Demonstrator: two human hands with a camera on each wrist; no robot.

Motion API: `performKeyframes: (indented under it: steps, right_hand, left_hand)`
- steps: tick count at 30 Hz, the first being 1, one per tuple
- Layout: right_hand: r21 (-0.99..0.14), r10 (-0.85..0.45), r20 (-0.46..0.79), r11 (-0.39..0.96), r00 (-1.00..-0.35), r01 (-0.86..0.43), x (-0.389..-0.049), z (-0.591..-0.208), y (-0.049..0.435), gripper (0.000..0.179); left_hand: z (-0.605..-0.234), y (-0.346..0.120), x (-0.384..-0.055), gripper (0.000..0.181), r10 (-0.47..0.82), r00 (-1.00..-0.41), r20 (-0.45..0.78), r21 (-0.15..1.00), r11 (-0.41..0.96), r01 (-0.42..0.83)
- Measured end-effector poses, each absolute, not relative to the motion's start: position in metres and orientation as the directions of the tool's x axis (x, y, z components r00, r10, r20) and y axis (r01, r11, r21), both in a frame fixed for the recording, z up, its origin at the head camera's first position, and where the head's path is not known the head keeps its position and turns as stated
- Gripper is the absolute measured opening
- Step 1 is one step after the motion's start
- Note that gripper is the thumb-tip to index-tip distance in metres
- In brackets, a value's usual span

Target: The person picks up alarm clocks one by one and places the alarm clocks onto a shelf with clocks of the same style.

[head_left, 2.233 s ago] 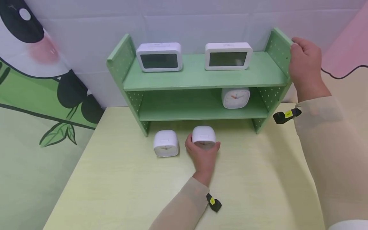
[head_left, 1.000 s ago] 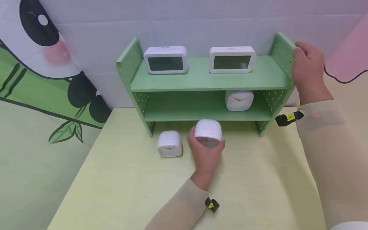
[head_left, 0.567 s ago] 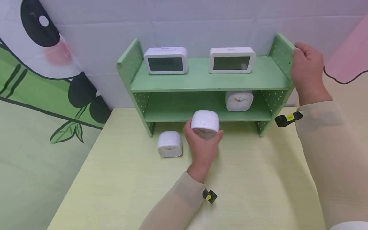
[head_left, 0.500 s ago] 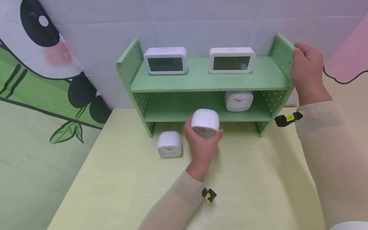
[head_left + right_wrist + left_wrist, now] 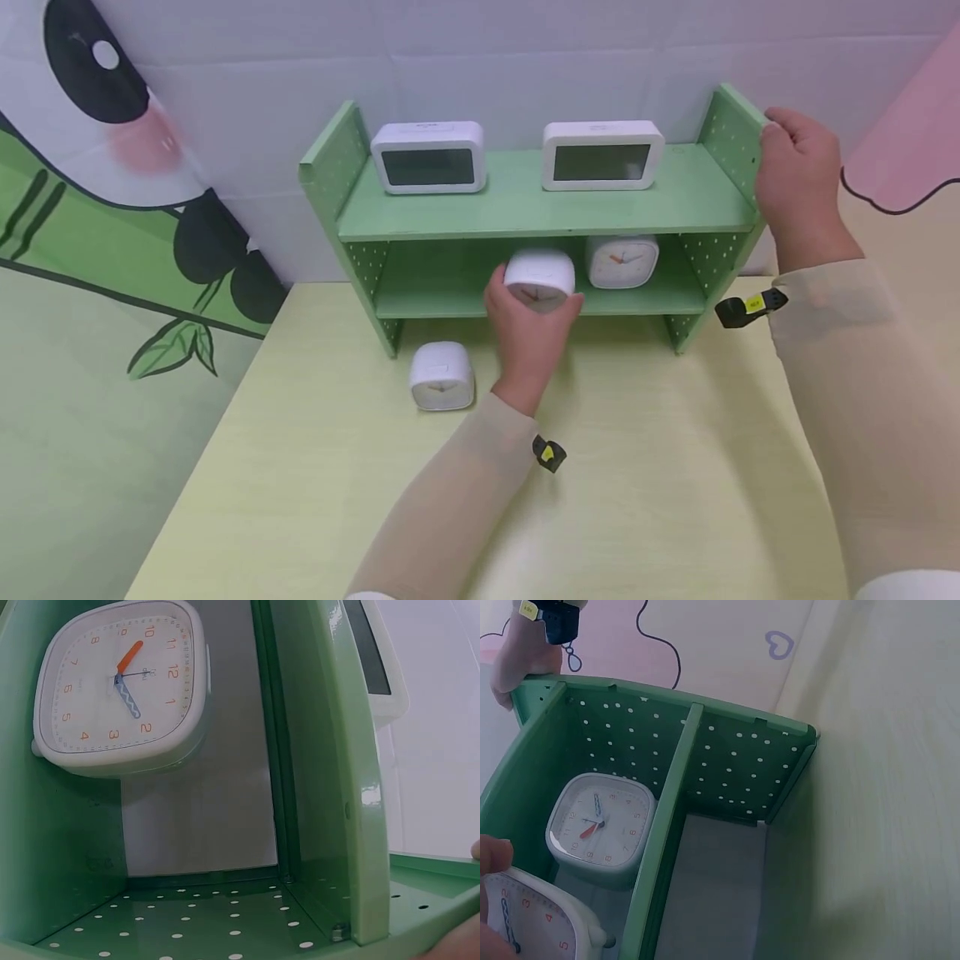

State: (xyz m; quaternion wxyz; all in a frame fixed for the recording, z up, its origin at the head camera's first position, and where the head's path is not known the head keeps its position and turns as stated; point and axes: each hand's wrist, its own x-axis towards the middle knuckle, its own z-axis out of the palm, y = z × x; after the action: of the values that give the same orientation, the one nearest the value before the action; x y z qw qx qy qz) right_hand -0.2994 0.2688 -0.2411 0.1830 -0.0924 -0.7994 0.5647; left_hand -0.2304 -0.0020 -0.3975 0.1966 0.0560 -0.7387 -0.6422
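My left hand [image 5: 531, 342] grips a small white alarm clock [image 5: 540, 271] from both sides, at the front of the lower level of a green two-tier shelf [image 5: 450, 218]. In the left wrist view the clock's dial [image 5: 536, 919] shows close to the shelf board. Another white alarm clock [image 5: 622, 262], with an orange hand on its face [image 5: 112, 697], stands to the right on that same level. High on the shelf's right side panel, my right hand [image 5: 801, 175] holds the edge. A third white alarm clock [image 5: 442, 377] rests on the table, left of my left forearm.
Two white digital clocks [image 5: 429, 158] with dark screens stand on the upper tier, one left and one right [image 5: 603, 156]. The shelf stands on a pale wooden table [image 5: 637, 467] against a wall covering [image 5: 525, 75] printed with cartoon shapes.
My left hand has lifted the alarm clock off the table and carried it up and forward to the lower shelf level. My right hand has kept its hold on the side panel.
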Motion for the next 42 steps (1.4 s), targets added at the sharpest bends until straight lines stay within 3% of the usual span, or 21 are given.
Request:
performKeyframes:
  steps: [12,23,30,42]
  right_hand:
    - [-0.94,0.365,0.198,0.334,-0.91,-0.071,-0.301,-0.244,0.269,0.05]
    - [-0.937,0.364,0.192,0.343,-0.912,-0.06,-0.3,-0.244,0.268,0.051]
    - [-0.935,0.365,0.192,0.349,-0.911,-0.058,-0.301,-0.245,0.267,0.051]
    - [-0.939,0.36,0.173,0.342,-0.917,-0.043,-0.297,-0.242,0.268,0.052]
  left_hand:
    - [-0.389,0.001,-0.261,0.101,-0.329,-0.881,0.34,0.916,0.328,0.23]
    - [-0.381,-0.003,-0.281,0.087,-0.309,-0.891,0.332,0.902,0.382,0.204]
    - [-0.382,-0.007,-0.284,0.098,-0.336,-0.909,0.244,0.928,0.355,0.118]
    - [-0.385,0.001,-0.288,0.106,-0.451,-0.865,0.219,0.931,0.362,0.047]
